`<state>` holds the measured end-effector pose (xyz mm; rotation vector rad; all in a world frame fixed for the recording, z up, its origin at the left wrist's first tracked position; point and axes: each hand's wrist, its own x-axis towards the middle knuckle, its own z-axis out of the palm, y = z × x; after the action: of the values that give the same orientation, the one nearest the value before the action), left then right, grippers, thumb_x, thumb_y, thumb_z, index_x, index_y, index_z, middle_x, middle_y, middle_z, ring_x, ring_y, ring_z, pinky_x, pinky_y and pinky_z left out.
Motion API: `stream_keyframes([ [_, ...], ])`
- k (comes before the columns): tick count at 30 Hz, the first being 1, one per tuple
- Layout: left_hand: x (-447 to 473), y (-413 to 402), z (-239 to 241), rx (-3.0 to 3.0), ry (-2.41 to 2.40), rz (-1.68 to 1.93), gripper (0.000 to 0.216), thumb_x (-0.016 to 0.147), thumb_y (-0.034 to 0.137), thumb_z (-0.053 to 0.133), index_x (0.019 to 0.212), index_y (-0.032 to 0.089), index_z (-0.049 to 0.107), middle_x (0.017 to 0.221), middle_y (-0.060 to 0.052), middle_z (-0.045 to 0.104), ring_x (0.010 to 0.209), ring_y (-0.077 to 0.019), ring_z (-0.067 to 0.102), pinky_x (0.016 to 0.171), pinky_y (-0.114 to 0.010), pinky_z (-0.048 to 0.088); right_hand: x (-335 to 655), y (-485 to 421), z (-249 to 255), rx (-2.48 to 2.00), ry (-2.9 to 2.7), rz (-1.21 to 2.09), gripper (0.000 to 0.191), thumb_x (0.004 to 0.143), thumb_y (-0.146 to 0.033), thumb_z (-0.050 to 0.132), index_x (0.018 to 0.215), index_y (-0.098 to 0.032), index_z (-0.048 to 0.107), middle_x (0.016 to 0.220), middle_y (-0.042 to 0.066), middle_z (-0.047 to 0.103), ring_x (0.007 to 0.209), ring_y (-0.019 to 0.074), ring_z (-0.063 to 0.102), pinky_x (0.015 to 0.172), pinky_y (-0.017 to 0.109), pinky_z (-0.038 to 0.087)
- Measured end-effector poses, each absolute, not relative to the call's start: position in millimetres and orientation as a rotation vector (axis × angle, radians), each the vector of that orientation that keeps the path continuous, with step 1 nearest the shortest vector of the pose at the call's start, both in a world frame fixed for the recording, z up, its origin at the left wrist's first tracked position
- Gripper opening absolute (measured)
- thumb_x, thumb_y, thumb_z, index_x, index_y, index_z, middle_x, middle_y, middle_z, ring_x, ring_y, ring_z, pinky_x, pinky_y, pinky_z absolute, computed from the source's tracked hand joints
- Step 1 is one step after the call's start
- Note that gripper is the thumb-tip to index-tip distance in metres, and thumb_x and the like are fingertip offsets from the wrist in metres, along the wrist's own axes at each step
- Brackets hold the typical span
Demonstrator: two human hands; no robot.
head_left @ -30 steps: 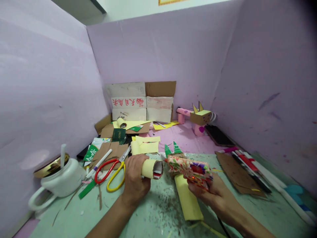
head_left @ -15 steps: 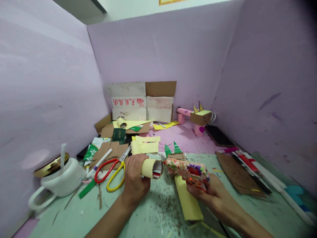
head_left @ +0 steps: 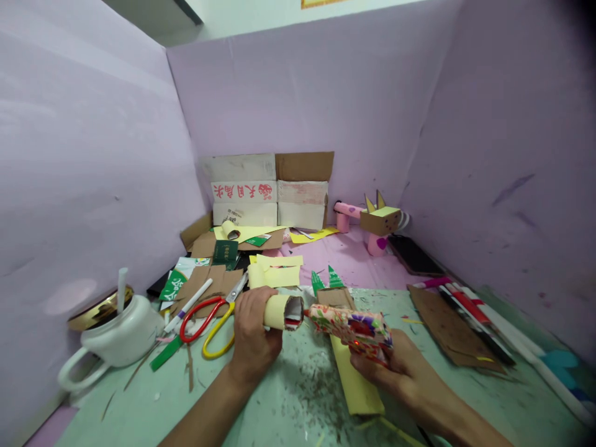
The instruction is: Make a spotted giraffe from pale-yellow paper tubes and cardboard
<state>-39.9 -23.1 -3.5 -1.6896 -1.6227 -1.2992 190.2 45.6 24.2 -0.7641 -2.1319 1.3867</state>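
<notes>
My right hand (head_left: 400, 369) wraps the floral glue gun (head_left: 356, 326); my left hand (head_left: 254, 335) clasps the yellow paper tube (head_left: 278, 310) just over the green mat (head_left: 153, 403). My judgement: hold the tube level, nozzle at its open rim, fingertips back. Scissors (head_left: 209, 316) lie beyond.

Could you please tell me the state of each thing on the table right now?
left hand, gripping yellow tube
right hand, gripping glue gun
glue gun, red light on, nozzle at tube's open end
scissors, blades closed, lying flat
cardboard box, flaps open
</notes>
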Motion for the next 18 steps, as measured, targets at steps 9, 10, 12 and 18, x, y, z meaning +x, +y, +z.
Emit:
stream_keyframes([
  [9, -41.9, -22.3, -6.3, -1.596, -1.771, -1.401, 0.033, 0.074, 0.01, 0.055, 0.106, 0.018, 0.054, 0.098, -0.009, 0.064, 0.091, -0.0261, 0.061, 0.08, -0.04, 0.05, 190.0, 46.9, 23.9, -0.675, -2.012, 1.544, 0.023, 0.077, -0.04, 0.064, 0.079, -0.018, 0.061, 0.057, -0.005, 0.038, 0.052, 0.0103, 0.031, 0.047, 0.023, 0.029],
  [10, -41.8, -22.7, -6.3, -1.575, -1.81, -1.449, 0.033, 0.074, 0.011, 0.055, 0.107, 0.017, 0.054, 0.099, -0.01, 0.064, 0.092, -0.0263, 0.062, 0.081, -0.041, 0.05, 191.1, 49.1, 24.5, -0.686, -1.966, 1.547, 0.024, 0.076, -0.042, 0.066, 0.075, -0.018, 0.06, 0.055, -0.006, 0.039, 0.049, 0.0095, 0.031, 0.045, 0.023, 0.029],
  [12, -40.7, -23.8, -5.5, -1.535, -1.874, -1.544, 0.034, 0.075, 0.014, 0.057, 0.109, 0.017, 0.053, 0.101, -0.01, 0.064, 0.094, -0.0267, 0.062, 0.083, -0.041, 0.051, 194.2, 56.8, 27.7, -0.761, -1.89, 1.497, 0.031, 0.073, -0.045, 0.067, 0.066, -0.019, 0.054, 0.048, -0.007, 0.039, 0.043, 0.0082, 0.031, 0.042, 0.022, 0.028],
  [18, -34.1, -28.3, -1.1, -1.46, -1.943, -1.677, 0.036, 0.077, 0.026, 0.059, 0.112, 0.017, 0.051, 0.101, -0.011, 0.063, 0.091, -0.0263, 0.064, 0.081, -0.041, 0.054, 191.9, 106.9, 33.2, -0.992, -1.606, 1.18, 0.036, 0.067, -0.051, 0.067, 0.069, -0.021, 0.047, 0.048, -0.006, 0.047, 0.036, 0.0099, 0.039, 0.037, 0.023, 0.031],
])
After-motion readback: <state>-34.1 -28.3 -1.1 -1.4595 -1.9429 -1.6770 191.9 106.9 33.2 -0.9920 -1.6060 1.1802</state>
